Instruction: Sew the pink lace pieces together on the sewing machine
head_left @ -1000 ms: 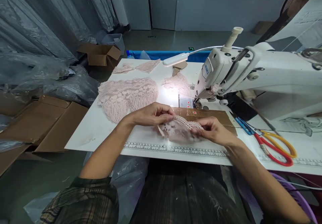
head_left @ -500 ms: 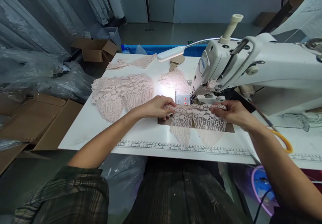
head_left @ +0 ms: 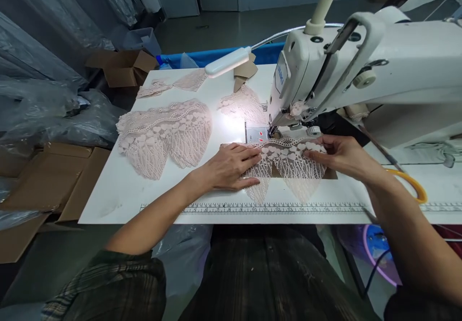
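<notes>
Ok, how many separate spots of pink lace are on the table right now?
4: the lace piece under the left hand and right hand, a large heap left of it, a lit piece under the lamp, a far-corner lot. Heaps may hide layers.

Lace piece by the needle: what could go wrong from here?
1. The left hand and right hand press the lace piece close to the needle; fingers could be caught.
2. The open mesh might bunch or skew between the hands.
3. The right forearm partly covers the scissors and could knock them.
</notes>
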